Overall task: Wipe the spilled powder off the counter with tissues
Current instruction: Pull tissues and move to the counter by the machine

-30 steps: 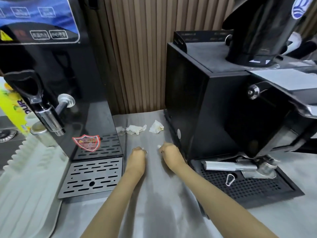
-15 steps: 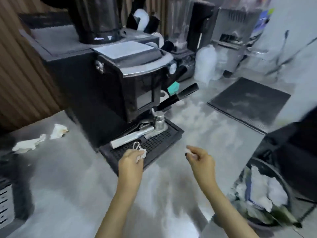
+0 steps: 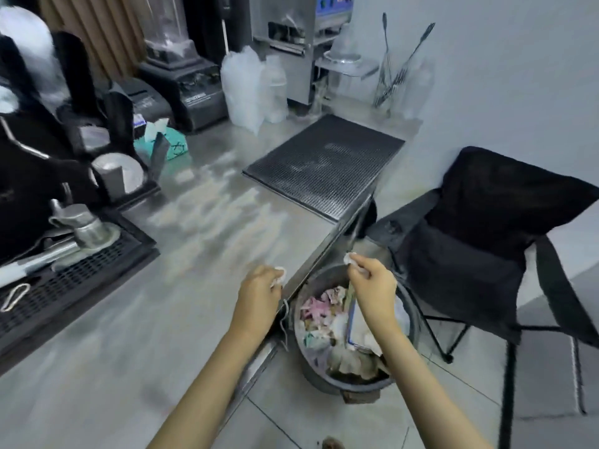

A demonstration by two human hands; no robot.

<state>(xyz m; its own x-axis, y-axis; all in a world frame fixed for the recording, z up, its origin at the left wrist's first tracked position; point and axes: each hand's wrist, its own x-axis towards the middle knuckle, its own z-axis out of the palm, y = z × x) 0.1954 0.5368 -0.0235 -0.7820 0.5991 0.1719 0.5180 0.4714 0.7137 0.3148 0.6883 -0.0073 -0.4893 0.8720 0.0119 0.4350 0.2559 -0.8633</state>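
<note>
My left hand (image 3: 259, 294) holds a small crumpled white tissue (image 3: 280, 276) at the right edge of the grey counter (image 3: 162, 303). Out past that edge, my right hand (image 3: 372, 283) pinches another small tissue wad (image 3: 350, 258) above a round grey waste bin (image 3: 410, 306) on the floor. The bin is full of crumpled paper and wrappers. A teal tissue box (image 3: 168, 144) stands farther back on the counter.
A black coffee machine with a drip tray (image 3: 64, 273) fills the left. Behind are a blender (image 3: 181, 79), clear bags (image 3: 249, 89) and a black mesh mat (image 3: 324, 163). A black folding chair (image 3: 486, 241) stands right of the bin.
The view has swung right from the gap between the machines to the counter's end. Both hands, each with a tissue, have moved to the bin; the right one is now over it.
</note>
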